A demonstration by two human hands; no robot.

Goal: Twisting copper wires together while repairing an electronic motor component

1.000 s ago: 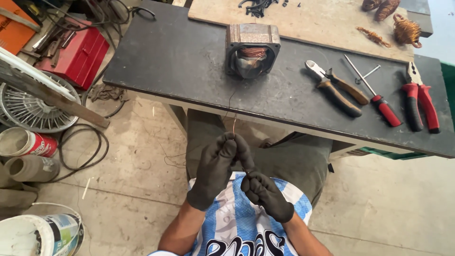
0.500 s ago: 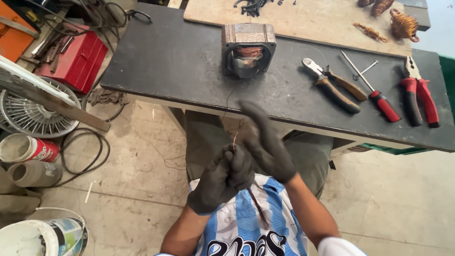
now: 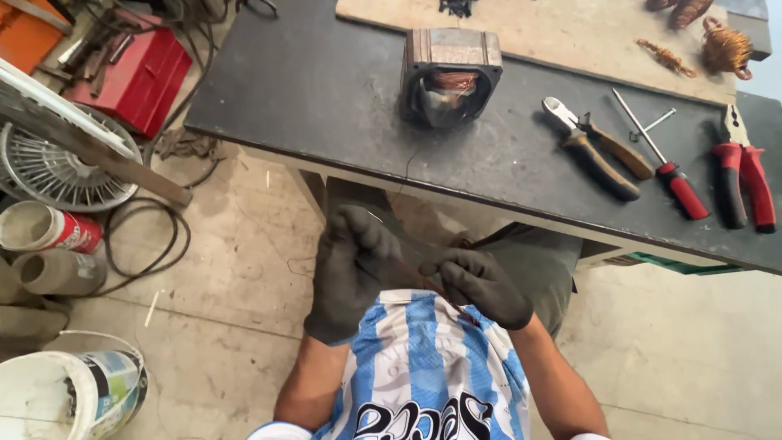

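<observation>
Wire (image 3: 405, 175), thin and dark, is seen running from the motor stator (image 3: 450, 77) on the dark workbench (image 3: 326, 90) down over the bench edge toward the two gloved hands held in front of the striped shirt (image 3: 423, 367). The left hand (image 3: 346, 273) is curled, its fingers closed around a reddish strand of the wire. The right hand (image 3: 485, 285) is clenched just beside it, the same strand being pinched between its thumb and fingers. The two hands are held close together, nearly touching, below the bench edge.

Beyond the hands, straight ahead, the stator is stood on the bench with copper windings visible in its opening. Ahead and to the right of the right hand, brown-handled cutters (image 3: 595, 147), a red-handled screwdriver (image 3: 664, 163) and red-handled pliers (image 3: 745, 175) are laid side by side on the bench. Farther off, coils of copper wire (image 3: 725, 49) are laid on a wooden board (image 3: 570, 33). To the left of the left hand, on the floor, a fan guard (image 3: 57, 171), a red toolbox (image 3: 138, 77), a black cable loop (image 3: 151, 240) and a white bucket (image 3: 65, 395) are seen.
</observation>
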